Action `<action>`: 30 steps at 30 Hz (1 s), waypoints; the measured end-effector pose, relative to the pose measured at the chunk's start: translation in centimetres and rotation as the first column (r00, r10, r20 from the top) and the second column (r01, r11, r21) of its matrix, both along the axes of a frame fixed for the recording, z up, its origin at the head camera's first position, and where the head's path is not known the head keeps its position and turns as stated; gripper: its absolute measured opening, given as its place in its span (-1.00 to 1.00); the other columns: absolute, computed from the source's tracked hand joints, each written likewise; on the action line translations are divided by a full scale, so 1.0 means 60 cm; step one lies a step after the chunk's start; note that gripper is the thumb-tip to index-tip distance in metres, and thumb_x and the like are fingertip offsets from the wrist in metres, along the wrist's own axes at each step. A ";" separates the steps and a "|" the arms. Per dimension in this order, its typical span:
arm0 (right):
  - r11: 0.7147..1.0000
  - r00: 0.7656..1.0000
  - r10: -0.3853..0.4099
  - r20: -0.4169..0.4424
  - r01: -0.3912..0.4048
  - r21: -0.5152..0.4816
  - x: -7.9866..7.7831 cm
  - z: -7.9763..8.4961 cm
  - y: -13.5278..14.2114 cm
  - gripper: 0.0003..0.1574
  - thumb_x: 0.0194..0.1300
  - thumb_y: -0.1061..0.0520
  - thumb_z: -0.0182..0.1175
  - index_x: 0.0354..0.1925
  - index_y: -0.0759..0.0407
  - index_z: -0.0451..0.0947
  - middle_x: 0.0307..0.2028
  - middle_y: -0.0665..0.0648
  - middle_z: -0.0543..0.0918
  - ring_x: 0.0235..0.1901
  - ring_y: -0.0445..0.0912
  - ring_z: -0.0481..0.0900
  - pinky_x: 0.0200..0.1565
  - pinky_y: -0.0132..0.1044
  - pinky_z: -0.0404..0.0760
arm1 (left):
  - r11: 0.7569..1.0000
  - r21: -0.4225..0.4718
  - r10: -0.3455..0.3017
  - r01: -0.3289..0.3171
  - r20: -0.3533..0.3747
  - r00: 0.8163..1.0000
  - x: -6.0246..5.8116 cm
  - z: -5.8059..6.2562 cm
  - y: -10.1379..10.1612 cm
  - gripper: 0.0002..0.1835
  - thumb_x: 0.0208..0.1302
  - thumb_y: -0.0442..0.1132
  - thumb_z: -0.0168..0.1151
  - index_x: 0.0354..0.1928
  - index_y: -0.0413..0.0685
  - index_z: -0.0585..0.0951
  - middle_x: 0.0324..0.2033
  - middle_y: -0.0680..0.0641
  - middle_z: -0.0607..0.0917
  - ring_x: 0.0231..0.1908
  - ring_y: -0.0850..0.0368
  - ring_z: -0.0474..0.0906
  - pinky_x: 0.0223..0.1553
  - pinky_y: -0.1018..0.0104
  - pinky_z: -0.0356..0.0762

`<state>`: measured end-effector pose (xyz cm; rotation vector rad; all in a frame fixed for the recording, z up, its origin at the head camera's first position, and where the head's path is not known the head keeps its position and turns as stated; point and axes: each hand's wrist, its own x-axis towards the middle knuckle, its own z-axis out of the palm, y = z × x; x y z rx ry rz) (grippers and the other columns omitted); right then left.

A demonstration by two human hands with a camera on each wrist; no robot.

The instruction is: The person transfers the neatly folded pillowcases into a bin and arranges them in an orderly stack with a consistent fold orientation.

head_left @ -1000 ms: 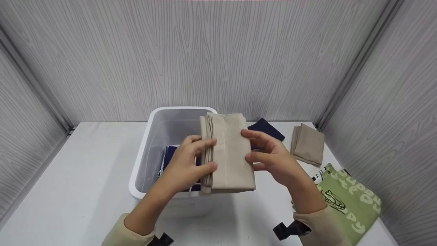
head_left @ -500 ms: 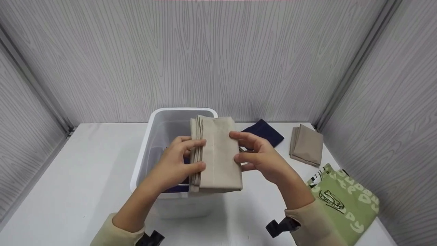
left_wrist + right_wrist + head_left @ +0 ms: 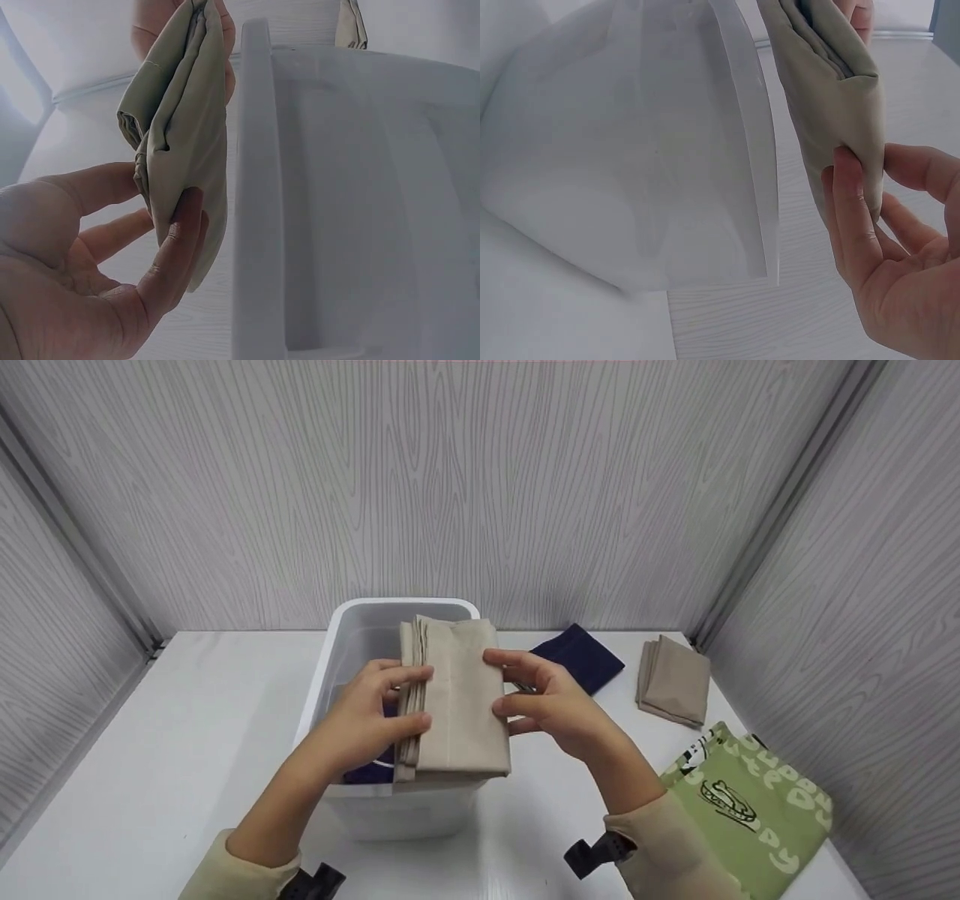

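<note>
Near the bin (image 3: 405,601), left hand (image 3: 364,721) and right hand (image 3: 556,706) pinch beige cloth (image 3: 461,701) (folded, layered).

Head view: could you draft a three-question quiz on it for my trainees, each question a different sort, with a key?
1. Short answer: which hand or hands hold the beige bundle?
2. True or false: the bin has nothing inside.
3. Multiple choice: outside the bin, which colour of cloth shows printed lettering? A) navy B) green C) brown

Key
1. Both, the left hand and the right hand.
2. False; navy cloth shows inside.
3. B, the green cloth.
</note>
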<state>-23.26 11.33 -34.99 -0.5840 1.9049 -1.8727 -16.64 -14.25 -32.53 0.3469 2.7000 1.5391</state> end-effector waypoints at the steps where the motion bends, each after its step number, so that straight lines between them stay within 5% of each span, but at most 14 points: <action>1: 1.000 1.000 0.002 0.002 -0.002 0.000 0.000 0.000 -0.002 -0.15 0.17 0.34 0.31 0.41 0.09 0.35 0.29 0.23 0.45 0.09 0.11 0.58 -0.11 0.03 0.71 | 1.000 -0.004 -0.001 0.001 0.002 1.000 0.000 0.000 -0.002 -0.40 0.23 -0.28 0.36 0.34 -0.15 0.49 0.32 -0.32 0.31 0.23 -0.40 0.40 0.13 -0.10 0.53; 15: 0.999 1.000 -0.009 0.016 0.008 0.038 -0.011 0.003 -0.035 -0.13 0.14 0.37 0.28 0.41 0.08 0.34 0.26 0.23 0.47 0.02 0.06 0.63 -0.14 -0.09 0.73 | 1.000 -0.027 0.001 -0.001 0.006 1.000 -0.005 0.003 -0.022 -0.38 0.22 -0.32 0.34 0.35 -0.21 0.47 0.29 -0.35 0.31 0.19 -0.40 0.48 0.01 0.02 0.64; 30: 0.993 0.999 -0.020 -0.045 0.025 0.112 -0.010 -0.001 -0.061 -0.11 0.11 0.38 0.30 0.40 0.07 0.36 0.24 0.24 0.46 -0.03 0.04 0.65 -0.18 -0.15 0.72 | 0.996 -0.090 0.020 -0.021 -0.008 1.000 -0.011 -0.004 -0.034 -0.40 0.20 -0.32 0.35 0.31 -0.21 0.50 0.29 -0.35 0.35 0.13 -0.36 0.50 0.05 -0.07 0.58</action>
